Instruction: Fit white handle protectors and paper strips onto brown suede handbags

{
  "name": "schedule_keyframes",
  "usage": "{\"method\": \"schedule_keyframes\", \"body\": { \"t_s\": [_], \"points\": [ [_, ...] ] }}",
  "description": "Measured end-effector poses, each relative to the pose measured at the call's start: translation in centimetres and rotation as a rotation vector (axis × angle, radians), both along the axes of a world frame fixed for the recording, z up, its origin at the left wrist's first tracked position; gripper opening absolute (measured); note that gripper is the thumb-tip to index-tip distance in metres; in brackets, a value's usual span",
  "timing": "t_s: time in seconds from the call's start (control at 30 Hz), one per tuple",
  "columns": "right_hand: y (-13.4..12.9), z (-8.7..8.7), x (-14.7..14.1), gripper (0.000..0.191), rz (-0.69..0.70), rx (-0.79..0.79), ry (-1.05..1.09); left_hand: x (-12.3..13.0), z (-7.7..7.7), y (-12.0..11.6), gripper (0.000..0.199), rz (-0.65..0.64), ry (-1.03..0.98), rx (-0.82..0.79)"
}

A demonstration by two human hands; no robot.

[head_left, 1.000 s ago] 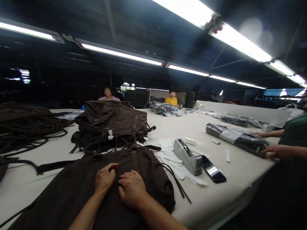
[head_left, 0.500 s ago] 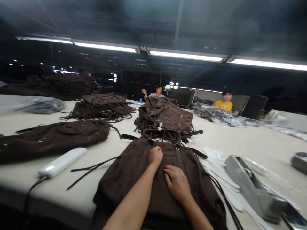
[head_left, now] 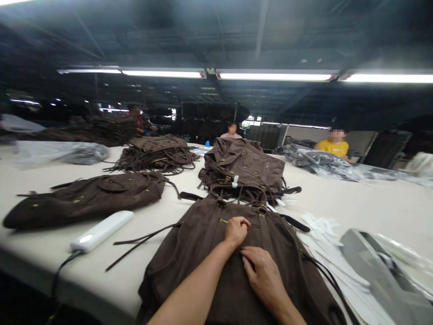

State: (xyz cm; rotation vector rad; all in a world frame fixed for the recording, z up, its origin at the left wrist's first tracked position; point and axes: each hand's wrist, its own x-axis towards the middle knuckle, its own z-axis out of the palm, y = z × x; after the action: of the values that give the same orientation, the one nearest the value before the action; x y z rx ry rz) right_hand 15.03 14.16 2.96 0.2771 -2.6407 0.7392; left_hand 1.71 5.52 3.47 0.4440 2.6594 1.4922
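A dark brown bag (head_left: 203, 253) with straps, brass rings and a short zipper lies flat in front of me. My left hand (head_left: 237, 231) is closed on its upper front, beside the zipper line; whatever its fingers pinch is too small to make out. Just below and to the right, my right hand (head_left: 262, 266) rests on the bag's fabric with its fingers apart. Beyond the bag's handles stands a pile of brown bags (head_left: 245, 164).
On the left lie another brown bag (head_left: 91, 194), a white corded device (head_left: 103, 230) and a strap pile (head_left: 155, 153). To the right are white strips (head_left: 331, 248) and a grey tape dispenser (head_left: 379, 271). A person in yellow (head_left: 333, 145) is at the back.
The view has shifted, so the scene sits further right. My left hand has slid right along the bag's upper front, uncovering a brass zipper end. The far person's raised hand is no longer seen.
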Motion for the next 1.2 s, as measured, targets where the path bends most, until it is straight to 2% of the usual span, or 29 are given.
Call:
{"method": "schedule_keyframes", "body": {
  "t_s": [0.2,0.27,0.33,0.43,0.5,0.57,0.63,0.7,0.77,0.87,0.93,0.97,1.1,1.13,1.2],
  "points": [
    [-1.1,1.1,0.2,0.023,0.005,-0.040,0.020,0.5,0.0,-0.2,0.022,-0.048,-0.005,-0.010],
    [-0.8,1.8,1.0,0.020,0.004,-0.034,0.044,0.8,0.0,-0.3,0.015,-0.065,0.001,-0.024],
    [0.2,3.1,2.5,0.019,-0.030,-0.033,0.111,0.9,0.3,-0.2,0.019,-0.072,0.007,-0.043],
    [2.8,5.1,5.9,0.023,-0.198,-0.021,0.239,0.7,0.7,-0.1,0.028,-0.071,0.005,-0.057],
    [4.8,5.7,8.4,0.026,-0.403,-0.015,0.281,0.6,1.0,0.1,0.031,-0.073,0.003,-0.054],
    [6.5,5.3,10.4,0.031,-0.609,-0.056,0.242,0.8,1.3,0.3,0.034,-0.087,0.010,-0.046],
    [7.4,4.1,11.6,0.040,-0.724,-0.133,0.139,1.5,1.7,0.6,0.037,-0.120,0.033,-0.036],
    [7.4,2.7,12.0,0.037,-0.752,-0.180,0.070,2.6,2.0,0.8,0.038,-0.173,0.076,-0.022],
    [6.9,1.9,12.0,0.025,-0.756,-0.165,0.069,3.7,2.3,1.1,0.037,-0.243,0.135,-0.001],
    [6.3,2.3,11.5,0.031,-0.775,-0.176,0.110,4.9,2.4,1.4,0.033,-0.357,0.214,0.033],
    [6.1,3.0,11.3,0.037,-0.781,-0.308,0.145,5.3,2.3,1.5,0.033,-0.408,0.236,0.048],
    [6.1,3.2,11.2,0.039,-0.772,-0.432,0.160,5.3,2.2,1.5,0.033,-0.421,0.238,0.053],
    [5.7,2.8,11.3,0.042,-0.698,-1.125,0.090,5.3,2.1,2.0,0.039,-0.465,0.188,0.058],
    [5.5,2.6,11.4,0.043,-0.696,-1.248,0.049,5.4,2.1,2.1,0.042,-0.491,0.170,0.054],
    [5.3,2.3,11.9,0.045,-0.709,-1.369,-0.020,5.7,2.3,2.4,0.044,-0.556,0.152,0.041]
  ]
}}
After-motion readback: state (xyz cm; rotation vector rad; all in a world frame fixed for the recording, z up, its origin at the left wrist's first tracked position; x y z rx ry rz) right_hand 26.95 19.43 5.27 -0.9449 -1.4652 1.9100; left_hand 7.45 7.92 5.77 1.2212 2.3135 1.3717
